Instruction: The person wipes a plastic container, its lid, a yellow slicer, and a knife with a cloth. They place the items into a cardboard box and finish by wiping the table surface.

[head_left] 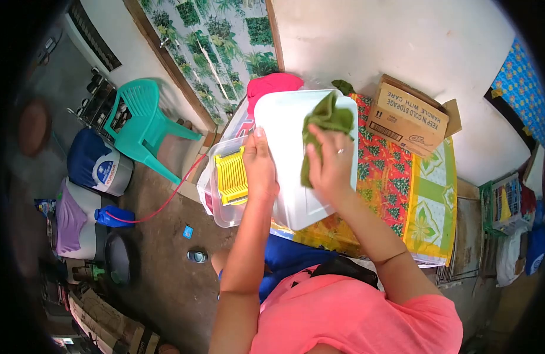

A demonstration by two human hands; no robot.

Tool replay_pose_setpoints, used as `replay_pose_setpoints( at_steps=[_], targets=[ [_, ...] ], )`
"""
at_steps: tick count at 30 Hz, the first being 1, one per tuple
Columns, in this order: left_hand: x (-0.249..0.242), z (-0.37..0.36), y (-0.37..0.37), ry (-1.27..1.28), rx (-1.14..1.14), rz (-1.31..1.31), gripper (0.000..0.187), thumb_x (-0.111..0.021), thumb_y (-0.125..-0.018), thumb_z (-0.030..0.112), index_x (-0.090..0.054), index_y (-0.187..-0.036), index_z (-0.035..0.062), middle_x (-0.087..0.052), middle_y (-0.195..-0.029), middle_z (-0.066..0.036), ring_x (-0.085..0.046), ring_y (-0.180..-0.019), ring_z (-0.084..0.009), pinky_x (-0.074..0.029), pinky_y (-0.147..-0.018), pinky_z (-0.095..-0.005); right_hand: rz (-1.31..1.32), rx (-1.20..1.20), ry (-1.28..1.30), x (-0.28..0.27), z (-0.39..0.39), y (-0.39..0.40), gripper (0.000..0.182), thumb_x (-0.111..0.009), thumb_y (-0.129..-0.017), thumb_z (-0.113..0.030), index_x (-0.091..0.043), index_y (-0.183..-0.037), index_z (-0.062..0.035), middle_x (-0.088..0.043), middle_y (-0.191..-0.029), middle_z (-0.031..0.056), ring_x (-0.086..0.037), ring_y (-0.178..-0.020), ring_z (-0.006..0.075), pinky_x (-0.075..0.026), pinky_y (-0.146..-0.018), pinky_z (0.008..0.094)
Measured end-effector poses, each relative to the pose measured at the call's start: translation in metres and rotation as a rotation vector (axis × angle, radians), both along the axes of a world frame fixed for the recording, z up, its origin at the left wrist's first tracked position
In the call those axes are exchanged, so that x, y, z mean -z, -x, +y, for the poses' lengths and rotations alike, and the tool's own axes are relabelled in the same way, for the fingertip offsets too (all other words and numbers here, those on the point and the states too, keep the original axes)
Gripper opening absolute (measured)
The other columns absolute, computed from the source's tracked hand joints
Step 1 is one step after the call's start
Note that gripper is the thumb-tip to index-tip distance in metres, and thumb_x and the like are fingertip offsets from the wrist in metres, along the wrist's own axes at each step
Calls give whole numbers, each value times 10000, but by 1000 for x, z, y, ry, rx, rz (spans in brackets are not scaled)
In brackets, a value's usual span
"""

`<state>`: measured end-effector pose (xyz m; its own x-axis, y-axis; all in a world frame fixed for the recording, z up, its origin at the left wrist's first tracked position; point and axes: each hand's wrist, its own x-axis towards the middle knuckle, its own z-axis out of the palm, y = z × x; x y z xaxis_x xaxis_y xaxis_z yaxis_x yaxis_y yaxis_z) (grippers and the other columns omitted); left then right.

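Note:
A white rectangular lid [290, 159] is held up above the table. My left hand [260, 165] grips its left edge, with the thumb on top. My right hand [330, 158] is closed on a green cloth [330, 117] and presses it against the right part of the lid. Left of the lid, partly under it, is a clear plastic container [226, 217] with a yellow slotted rack [231, 180] inside.
A cardboard box [408, 115] stands on the patterned tablecloth [387, 171] to the right. Behind lies a red cloth [272, 86]. A green plastic chair [141, 127] stands at the left, near a blue jug [115, 216] and pink hose.

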<state>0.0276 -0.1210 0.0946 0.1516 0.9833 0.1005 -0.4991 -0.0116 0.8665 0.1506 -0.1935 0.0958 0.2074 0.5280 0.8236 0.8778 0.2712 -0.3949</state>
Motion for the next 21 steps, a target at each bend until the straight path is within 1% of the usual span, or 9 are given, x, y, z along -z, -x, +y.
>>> replay_pose_setpoints(
  at_steps=[2, 5, 8, 9, 11, 14, 17, 20, 21],
  targets=[
    [2, -2, 0, -16, -3, 6, 357, -431, -1023, 309, -556, -1170, 10, -639, -1090, -87, -622, -953, -152, -520, -829, -296, 11, 100, -28, -5, 8, -13, 328, -603, -864, -126, -591, -1187, -70, -576, -994, 116, -532, -914, 300, -394, -810, 416],
    [-14, -10, 3, -4, -111, -50, 321, -425, -1030, 307, -586, -1021, 29, -622, -995, -26, -548, -885, -82, -458, -811, -243, -31, 223, -28, 10, 14, -27, 310, -615, -851, -159, -611, -1154, -98, -586, -973, 75, -550, -894, 278, -408, -746, 410],
    [-32, -15, 6, -39, -145, -62, 328, -423, -1029, 303, -584, -1062, 19, -624, -1017, -37, -562, -888, -95, -464, -821, -244, -42, 246, 27, 23, 12, -31, 306, -623, -845, -175, -622, -1143, -105, -585, -952, 65, -548, -883, 269, -409, -752, 401],
    [-32, -13, 8, -32, -150, -83, 331, -422, -1029, 302, -583, -1074, 16, -626, -1029, -45, -569, -900, -102, -467, -828, -250, -32, 243, 108, 22, 7, -30, 269, -584, -882, -158, -626, -1138, -89, -598, -973, 79, -560, -905, 275, -418, -791, 398],
    [-34, -8, 12, -24, -156, -126, 338, -419, -1030, 299, -581, -1100, 10, -631, -1055, -60, -582, -925, -116, -475, -840, -260, -48, 225, 162, 25, 2, -30, 254, -588, -869, -156, -630, -1111, -88, -599, -949, 74, -560, -888, 271, -416, -773, 398],
    [-42, -2, 19, -44, -242, -110, 423, -421, -1021, 333, -485, -1261, -10, -599, -1179, -115, -609, -1040, -212, -516, -892, -341, -74, 208, 214, 37, -4, -29, 234, -606, -841, -170, -641, -1060, -94, -598, -920, 61, -563, -859, 262, -417, -755, 397],
    [-46, 9, 30, -32, -243, -228, 431, -403, -1024, 341, -472, -1275, -3, -590, -1194, -122, -602, -1058, -224, -517, -893, -354, -54, 160, 269, 48, -12, -22, 211, -609, -829, -180, -644, -1019, -92, -604, -905, 63, -573, -848, 267, -427, -734, 398],
    [-45, 9, 29, -68, -312, -209, 431, -395, -1026, 339, -471, -1277, -3, -588, -1198, -130, -606, -1053, -233, -519, -892, -363, 1, 59, 307, 45, -21, -6, 187, -603, -827, -179, -638, -986, -87, -611, -902, 80, -582, -848, 285, -444, -698, 411],
    [-42, 10, 30, -67, -333, -230, 402, -406, -1025, 330, -483, -1247, 4, -596, -1175, -116, -605, -1038, -213, -512, -893, -350, 9, 14, 303, 43, -24, 2, 185, -603, -826, -177, -637, -984, -86, -610, -900, 82, -582, -844, 288, -446, -695, 412]
  ],
)
